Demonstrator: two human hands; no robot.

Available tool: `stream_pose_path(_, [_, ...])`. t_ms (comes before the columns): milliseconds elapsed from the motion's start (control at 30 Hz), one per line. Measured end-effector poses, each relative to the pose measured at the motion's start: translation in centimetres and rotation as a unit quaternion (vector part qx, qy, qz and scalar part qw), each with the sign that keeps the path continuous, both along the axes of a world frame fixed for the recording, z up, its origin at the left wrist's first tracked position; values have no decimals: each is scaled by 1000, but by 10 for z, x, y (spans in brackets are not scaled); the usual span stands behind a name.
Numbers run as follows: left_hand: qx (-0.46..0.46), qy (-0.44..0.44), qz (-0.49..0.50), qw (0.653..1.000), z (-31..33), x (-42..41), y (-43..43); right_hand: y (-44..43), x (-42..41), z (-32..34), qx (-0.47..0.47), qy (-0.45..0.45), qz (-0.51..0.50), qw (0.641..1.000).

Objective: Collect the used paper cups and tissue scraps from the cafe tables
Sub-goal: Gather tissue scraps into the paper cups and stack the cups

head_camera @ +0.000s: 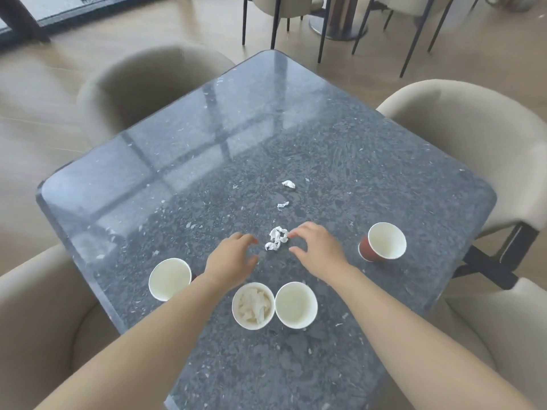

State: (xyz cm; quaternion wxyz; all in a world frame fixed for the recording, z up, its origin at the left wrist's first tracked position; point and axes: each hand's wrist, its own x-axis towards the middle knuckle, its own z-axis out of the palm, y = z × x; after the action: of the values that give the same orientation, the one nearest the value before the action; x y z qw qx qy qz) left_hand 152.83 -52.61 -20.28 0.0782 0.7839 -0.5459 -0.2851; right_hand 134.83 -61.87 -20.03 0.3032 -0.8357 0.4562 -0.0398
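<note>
Several red paper cups with white insides stand on the dark stone table (pixel 207 149). One cup (pixel 170 279) is at the left, a cup stuffed with tissue (pixel 253 305) sits near me, an empty cup (pixel 296 304) stands beside it, and another cup (pixel 383 241) is at the right. A crumpled tissue scrap (pixel 276 238) lies between my hands. My left hand (pixel 233 258) hovers just left of it with loosely curved fingers, holding nothing. My right hand (pixel 315 247) is just right of it, a fingertip touching or nearly touching the scrap. Two smaller scraps, one (pixel 288 184) and another (pixel 282 205), lie farther out.
Beige upholstered chairs surround the table: one at the far left (pixel 142 84), one at the right (pixel 473 137), one at the near left (pixel 38 321) and one at the near right (pixel 503 327). Another table's base and black-legged chairs (pixel 337 22) stand beyond on the wooden floor.
</note>
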Motion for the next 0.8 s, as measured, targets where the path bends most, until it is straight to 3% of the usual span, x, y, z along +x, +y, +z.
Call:
stream_pose_path(333, [4,32,-21,999,-31,-16,-48,-27,32,-42,56,3,35,998])
stream_pose_path(500, [-21,55,-38,998,-42,-12,-64,-37,35,-52,58,-37,20,997])
stream_pose_path(800, [-119,43,26,992,-22,21,-108,-87,50,-36,-11,-93,-54,994])
